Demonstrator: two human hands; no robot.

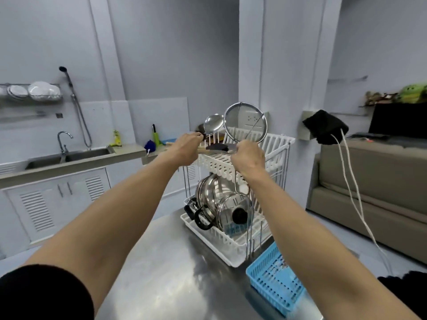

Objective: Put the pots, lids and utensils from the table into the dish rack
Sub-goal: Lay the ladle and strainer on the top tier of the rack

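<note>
A white two-tier dish rack (280, 144) stands on the steel table (166, 269). Its lower tier holds a steel pot (208, 192) on its side and a glass lid (233, 210) with a black knob. My right hand (248, 158) grips the wire handle of a round mesh skimmer (245, 122), held upright over the top tier. My left hand (186, 147) is closed on a utensil handle at the rack's left end, below a steel ladle (213, 123) that stands up from the rack. A dark spatula (218, 147) lies across the top tier between my hands.
A blue plastic basket (275, 278) sits on the table right of the rack. A sink (69, 155) with a tap and counter lies to the left, a sofa (374, 181) to the right. White cables (353, 192) hang from a dark cloth on the pillar.
</note>
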